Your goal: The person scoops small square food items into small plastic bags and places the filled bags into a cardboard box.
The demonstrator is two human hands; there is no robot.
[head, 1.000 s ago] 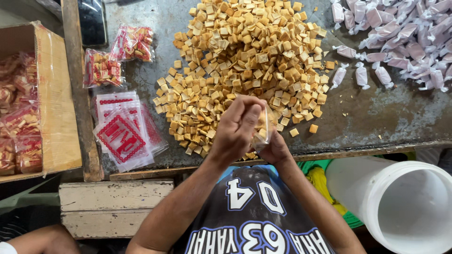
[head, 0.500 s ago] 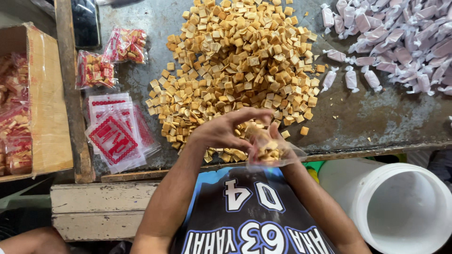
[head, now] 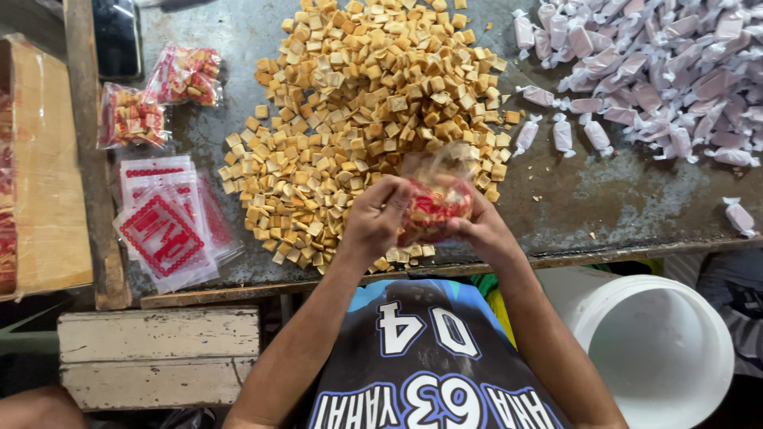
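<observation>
A big heap of small golden square crackers (head: 373, 103) covers the middle of a worn grey table (head: 604, 199). At its near edge both my hands hold a small clear plastic bag with red print (head: 433, 208), partly filled with crackers. My left hand (head: 373, 218) grips the bag's left side with fingers curled at its mouth. On the bag's right side, my right hand (head: 481, 230) supports it from beside and below.
A stack of flat empty red-printed bags (head: 163, 226) lies left of the heap, with two filled bags (head: 159, 95) beyond. Pale wrapped candies (head: 660, 71) spread at the far right. A cardboard box (head: 48, 167) stands left, a white bucket (head: 660, 349) below the table's edge.
Both hands have lifted the bag from the table's edge up toward the heap. The left hand, spread over the crackers before, now closes on the bag's mouth.
</observation>
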